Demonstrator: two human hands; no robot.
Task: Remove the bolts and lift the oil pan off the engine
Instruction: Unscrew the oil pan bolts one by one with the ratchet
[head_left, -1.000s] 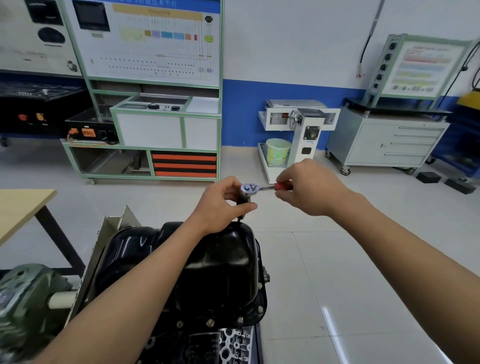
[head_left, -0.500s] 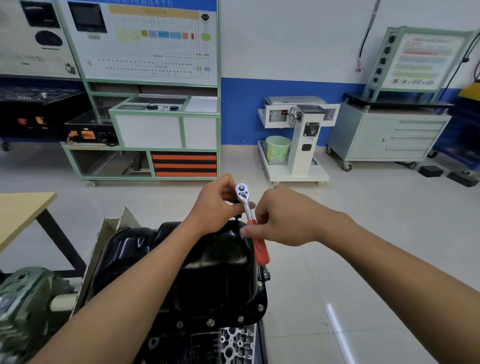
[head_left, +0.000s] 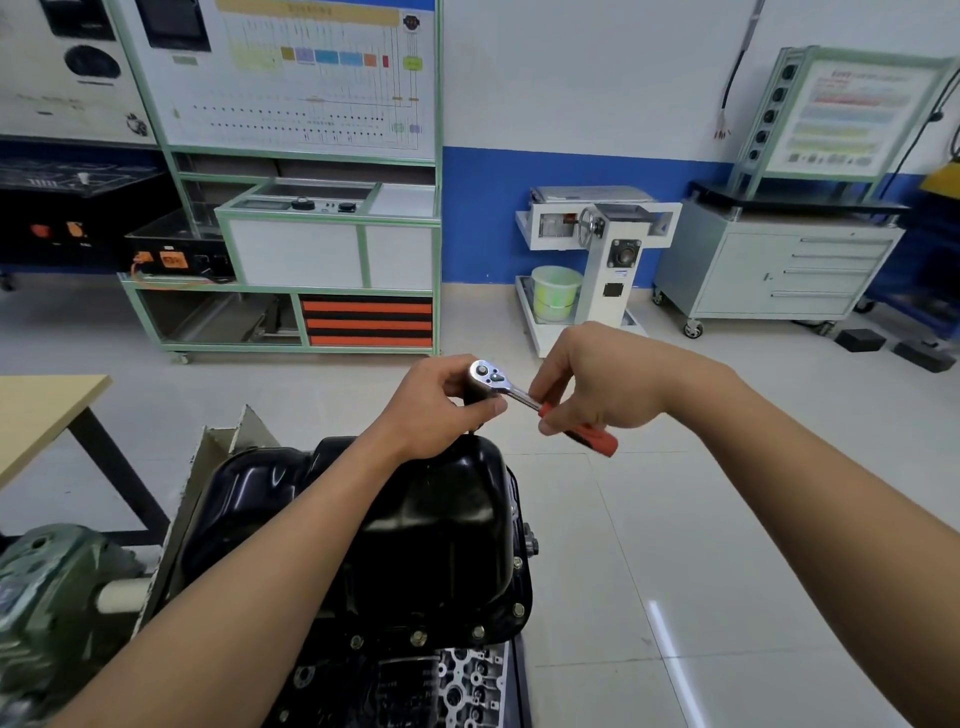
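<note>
At the far end of the glossy black steel oil pan (head_left: 415, 525), the chrome red-handled ratchet (head_left: 524, 399) is grasped: head by the left hand (head_left: 441, 405), handle pinched by the right hand (head_left: 602, 379).

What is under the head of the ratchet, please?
A dark socket piece hangs under the ratchet head, pinched by the left hand. It runs down to the far edge of the black oil pan. What its end meets is hidden by hand and pan.

Left hand (head_left: 436, 405), right hand (head_left: 597, 379): bare. Left thumbnail (head_left: 500, 406) cut short. Left forearm (head_left: 260, 571), right forearm (head_left: 805, 493): bare along whole visible length, down to frame edge. Clothing out of view.
</note>
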